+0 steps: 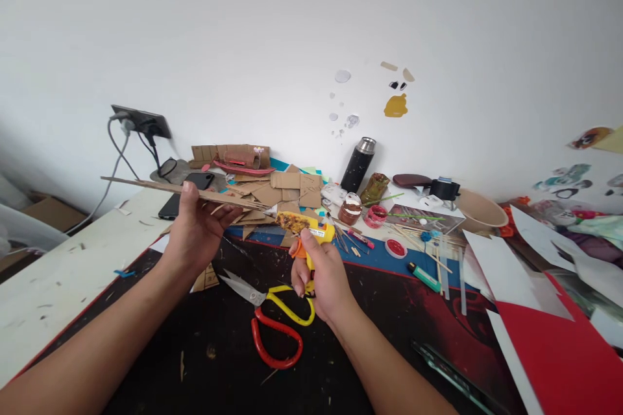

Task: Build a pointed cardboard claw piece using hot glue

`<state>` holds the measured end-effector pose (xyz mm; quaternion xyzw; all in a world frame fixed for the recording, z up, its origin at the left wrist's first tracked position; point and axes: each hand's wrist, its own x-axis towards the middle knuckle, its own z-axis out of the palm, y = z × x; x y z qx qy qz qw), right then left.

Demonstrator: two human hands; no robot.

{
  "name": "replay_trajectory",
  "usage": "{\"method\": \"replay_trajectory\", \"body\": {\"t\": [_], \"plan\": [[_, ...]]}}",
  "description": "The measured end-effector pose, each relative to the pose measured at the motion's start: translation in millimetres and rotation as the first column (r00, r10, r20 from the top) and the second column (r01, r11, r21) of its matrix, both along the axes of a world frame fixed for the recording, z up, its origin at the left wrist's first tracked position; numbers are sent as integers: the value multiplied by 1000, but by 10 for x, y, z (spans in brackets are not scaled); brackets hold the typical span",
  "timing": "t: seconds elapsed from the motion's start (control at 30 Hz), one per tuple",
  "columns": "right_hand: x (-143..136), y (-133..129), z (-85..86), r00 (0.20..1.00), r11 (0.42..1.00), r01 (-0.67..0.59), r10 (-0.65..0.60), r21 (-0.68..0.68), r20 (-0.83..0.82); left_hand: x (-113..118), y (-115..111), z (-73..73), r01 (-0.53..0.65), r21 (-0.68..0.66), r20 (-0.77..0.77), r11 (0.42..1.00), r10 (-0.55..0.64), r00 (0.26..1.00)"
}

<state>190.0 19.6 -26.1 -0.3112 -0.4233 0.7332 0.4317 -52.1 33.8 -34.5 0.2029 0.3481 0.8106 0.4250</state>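
My left hand pinches a long, thin cardboard strip and holds it up above the desk, nearly level. In my right hand is a yellow hot glue gun, its orange trigger under my fingers and its stained front pointing left. The glue gun's nozzle is close to the right end of the strip; whether they touch I cannot tell. Below and between my hands lies a pair of scissors with one red and one yellow handle, blades apart, on the black mat.
Cardboard scraps and a small model boat sit at the back. A black thermos, paint jars and sticks stand right of them. A utility knife and red card lie at right; a phone is behind my left hand.
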Motion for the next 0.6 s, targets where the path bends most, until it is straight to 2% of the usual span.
{"method": "replay_trajectory", "body": {"t": [0.6], "plan": [[-7,-3,2,1000,1000,-4,4,0,3,-36,-7,7,7,-3,-3,1000,-7,1000]]}}
